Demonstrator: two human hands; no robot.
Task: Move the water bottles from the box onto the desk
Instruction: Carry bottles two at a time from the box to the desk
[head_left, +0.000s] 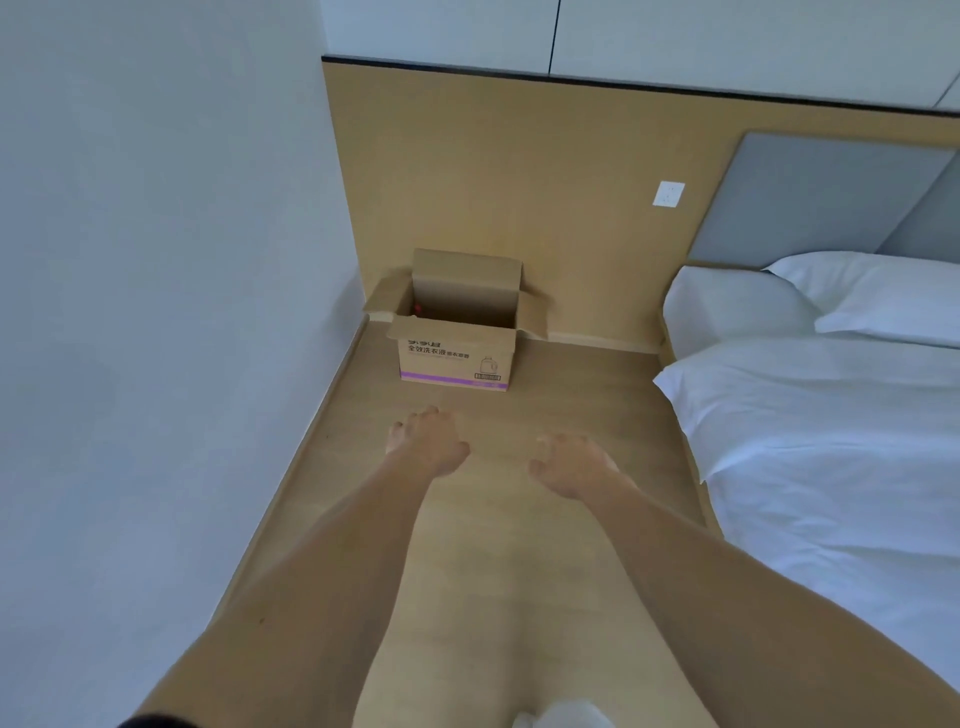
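An open brown cardboard box (457, 343) with purple-striped printing and dark lettering on its front stands on the pale wood-look floor (519, 545), at the far edge of the floor strip, its rear flap upright against the tan wooden wall panel (493, 171). The two side flaps splay outward and the front flap folds down over the printed face. The box sits nearer the left corner, where the floor meets the plain white wall (156, 260). Inside the box, a small red spot (417, 310) shows low in the left rear corner; whether it is a bottle cap cannot be told, and no bottle is otherwise visible.

Both bare forearms stretch forward over the floor toward the box. The left hand (428, 439) hovers just short of the box's front, fingers spread and loosely curled downward, holding nothing. The right hand (571, 465) hovers beside it, a little nearer the camera, fingers likewise relaxed and slightly bent, empty. Neither hand touches the box.

Along the right edge of the floor runs a bed with white sheets (831, 467) and white pillows (883, 296), backed by a grey padded headboard (821, 197). A white wall socket (669, 194) sits on the panel.
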